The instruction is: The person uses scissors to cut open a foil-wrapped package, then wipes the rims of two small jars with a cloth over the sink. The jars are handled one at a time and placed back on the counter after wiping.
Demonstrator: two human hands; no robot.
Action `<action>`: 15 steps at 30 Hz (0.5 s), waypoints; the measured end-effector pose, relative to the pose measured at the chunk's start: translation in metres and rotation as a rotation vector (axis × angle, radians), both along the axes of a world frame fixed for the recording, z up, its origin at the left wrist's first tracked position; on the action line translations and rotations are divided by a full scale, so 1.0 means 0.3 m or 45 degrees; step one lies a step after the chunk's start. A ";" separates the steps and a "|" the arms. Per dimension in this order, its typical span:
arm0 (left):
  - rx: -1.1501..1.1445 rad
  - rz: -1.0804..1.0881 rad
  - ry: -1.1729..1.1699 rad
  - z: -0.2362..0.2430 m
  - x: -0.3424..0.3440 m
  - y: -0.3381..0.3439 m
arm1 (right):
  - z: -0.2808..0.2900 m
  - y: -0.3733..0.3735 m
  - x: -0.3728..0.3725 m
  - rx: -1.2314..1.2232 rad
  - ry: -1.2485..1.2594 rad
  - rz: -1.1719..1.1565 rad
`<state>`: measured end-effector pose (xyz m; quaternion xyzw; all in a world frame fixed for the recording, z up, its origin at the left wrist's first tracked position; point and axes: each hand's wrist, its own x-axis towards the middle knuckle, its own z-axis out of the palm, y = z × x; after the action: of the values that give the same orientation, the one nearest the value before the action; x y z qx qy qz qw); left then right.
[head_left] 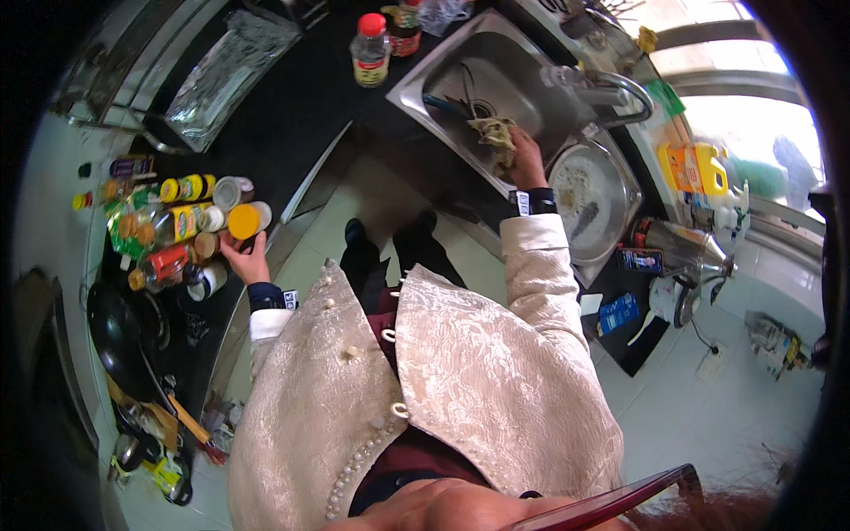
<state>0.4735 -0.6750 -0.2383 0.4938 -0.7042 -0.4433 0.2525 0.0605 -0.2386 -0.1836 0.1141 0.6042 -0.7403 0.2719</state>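
At the left counter my left hand (246,260) has its thumb and fingers closed around the near side of a jar with a yellow lid (243,222). Beside those fingers stands a jar with a brown lid (206,245), among several other jars and bottles. My right hand (529,163) reaches over the near edge of the steel sink (522,66). It grips a crumpled, yellowish, stained cloth (494,134), which hangs over the sink's inner side. A blue-handled item (443,106) lies in that basin, partly behind the cloth.
Right of my right hand, a round basin (589,199) holds cloudy water under the curved faucet (633,88). A red-capped bottle (371,51) stands left of the sink. A black wok (115,327) and a foil-covered tray (232,75) are on the left. A yellow jug (693,168) stands by the window.
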 end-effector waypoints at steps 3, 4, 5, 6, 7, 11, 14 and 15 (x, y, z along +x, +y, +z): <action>-0.049 0.053 -0.102 0.008 -0.019 0.012 | 0.036 -0.045 -0.004 -0.170 -0.273 -0.061; -0.057 0.113 -0.120 0.000 -0.031 0.011 | 0.047 -0.054 -0.009 -0.213 -0.267 -0.002; -0.102 0.156 -0.157 0.005 -0.025 0.007 | 0.050 -0.070 -0.011 -0.263 -0.274 0.046; -0.125 0.176 -0.181 -0.011 -0.041 -0.003 | 0.054 -0.073 -0.016 -0.308 -0.266 0.105; -0.179 0.174 -0.163 -0.019 -0.045 -0.007 | 0.050 -0.075 -0.018 -0.150 -0.124 0.152; -0.226 0.165 0.031 -0.051 -0.078 -0.016 | 0.037 -0.019 -0.049 -0.040 -0.279 0.205; -0.322 0.258 -0.120 -0.034 -0.086 0.022 | 0.049 0.056 -0.086 0.486 -0.114 0.443; -0.301 0.265 -0.018 -0.034 -0.100 0.021 | 0.055 0.071 -0.101 0.280 -0.158 0.386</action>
<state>0.4436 -0.6688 -0.2483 0.5341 -0.6982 -0.3252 0.3486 0.0301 -0.2173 -0.1673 0.0963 0.6738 -0.6118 0.4030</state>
